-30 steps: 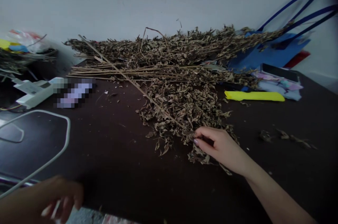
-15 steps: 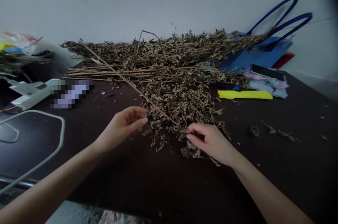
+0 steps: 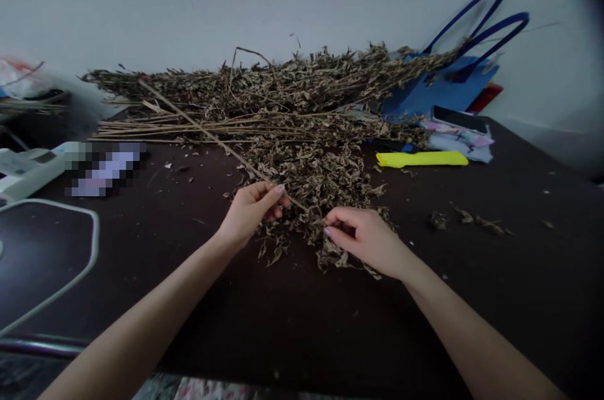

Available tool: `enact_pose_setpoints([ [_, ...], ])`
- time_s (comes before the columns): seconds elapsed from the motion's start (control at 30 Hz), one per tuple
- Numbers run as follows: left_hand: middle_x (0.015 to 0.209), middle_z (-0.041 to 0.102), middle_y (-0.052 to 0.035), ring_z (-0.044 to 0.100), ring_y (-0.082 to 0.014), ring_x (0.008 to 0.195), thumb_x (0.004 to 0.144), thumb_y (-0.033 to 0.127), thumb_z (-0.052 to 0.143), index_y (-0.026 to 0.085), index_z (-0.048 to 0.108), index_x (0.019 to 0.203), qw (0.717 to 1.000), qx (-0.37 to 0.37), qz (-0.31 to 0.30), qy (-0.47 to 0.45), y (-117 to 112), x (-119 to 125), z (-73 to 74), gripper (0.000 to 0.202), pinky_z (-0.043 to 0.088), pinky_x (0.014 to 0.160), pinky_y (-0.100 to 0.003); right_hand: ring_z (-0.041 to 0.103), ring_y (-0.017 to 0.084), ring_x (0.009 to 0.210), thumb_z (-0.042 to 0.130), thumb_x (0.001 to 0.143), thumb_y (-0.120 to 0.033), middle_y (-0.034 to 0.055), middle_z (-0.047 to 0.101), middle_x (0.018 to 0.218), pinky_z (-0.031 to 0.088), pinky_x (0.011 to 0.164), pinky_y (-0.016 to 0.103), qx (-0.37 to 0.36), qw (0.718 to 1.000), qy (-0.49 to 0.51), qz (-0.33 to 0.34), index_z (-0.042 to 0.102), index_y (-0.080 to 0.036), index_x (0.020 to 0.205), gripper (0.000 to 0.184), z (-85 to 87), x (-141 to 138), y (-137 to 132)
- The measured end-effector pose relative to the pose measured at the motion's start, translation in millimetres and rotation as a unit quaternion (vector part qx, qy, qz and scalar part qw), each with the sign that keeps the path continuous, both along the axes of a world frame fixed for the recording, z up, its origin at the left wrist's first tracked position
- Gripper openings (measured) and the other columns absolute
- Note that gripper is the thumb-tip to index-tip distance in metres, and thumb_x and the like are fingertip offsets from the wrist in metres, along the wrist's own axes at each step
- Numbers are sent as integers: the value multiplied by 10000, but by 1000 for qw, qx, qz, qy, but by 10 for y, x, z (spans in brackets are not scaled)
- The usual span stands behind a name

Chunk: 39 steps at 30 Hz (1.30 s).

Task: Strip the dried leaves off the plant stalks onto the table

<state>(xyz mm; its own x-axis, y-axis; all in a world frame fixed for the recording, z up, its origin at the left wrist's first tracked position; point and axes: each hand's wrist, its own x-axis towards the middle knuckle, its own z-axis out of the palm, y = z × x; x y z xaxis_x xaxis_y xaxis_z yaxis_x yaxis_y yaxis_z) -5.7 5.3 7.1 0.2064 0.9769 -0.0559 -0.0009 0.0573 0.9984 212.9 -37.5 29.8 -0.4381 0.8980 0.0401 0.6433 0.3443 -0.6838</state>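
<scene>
A long dried stem (image 3: 212, 138) slants from the back left down to the middle of the table. My left hand (image 3: 257, 206) pinches it close to its lower end, thumb on top. Just right of that end, my right hand (image 3: 365, 235) has its thumb and fingertips drawn together at the leafy tip of the stem; the fingers seem to grip dried leaves, partly hidden. Under and around both hands spreads a heap of brown, curled dried leaves (image 3: 325, 177).
Bundled dried plants (image 3: 292, 88) lie along the wall, with bare stalks (image 3: 146, 131) in front. At the right are a blue bag (image 3: 425, 95), a phone (image 3: 457, 118) and a yellow strip (image 3: 422, 159). A white power strip (image 3: 28, 167) and cable (image 3: 97, 243) lie left.
My left hand has moved right and closed on the stem. My right hand stays at the stem's leafy end. The whole view has shifted slightly.
</scene>
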Motion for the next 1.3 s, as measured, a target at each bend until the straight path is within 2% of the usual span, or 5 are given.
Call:
enact_pose_setpoints([
  [0.27,631,611,-12,516,-70,494,856,303,507,143,550,702,996,46,-24,78,-100,-46,50,226,413,485,-189,413,69,528,499,834,-276,-30,527,643,296,496,212,-49,999,-2,21,552,-192,766,120,-67,20,39],
  [0.43,714,628,-27,551,-81,563,857,298,508,135,538,750,999,38,-15,13,-128,-12,-28,198,446,518,-197,446,74,551,497,843,-328,-24,553,663,318,498,207,-130,989,25,65,564,-197,857,148,-61,23,57],
  [0.8,712,653,-32,569,-82,572,758,238,649,126,548,735,996,-45,-2,-78,-155,7,-54,153,443,517,-198,420,64,546,515,827,-271,-39,525,637,310,505,207,-100,993,37,41,558,-196,797,92,-62,34,59],
  [1.0,728,667,-40,584,-87,587,785,253,626,124,565,746,997,-23,-31,-66,-134,-29,-66,148,461,567,-215,418,73,563,502,840,-296,-29,507,651,317,516,210,-125,989,69,46,548,-184,801,127,-51,81,88],
  [1.3,696,637,-5,571,-69,605,757,201,663,133,537,753,985,-99,-32,-139,-146,-3,-177,143,453,574,-180,413,71,552,517,840,-337,-27,503,633,323,505,199,-189,977,83,62,565,-177,833,167,-124,121,152],
])
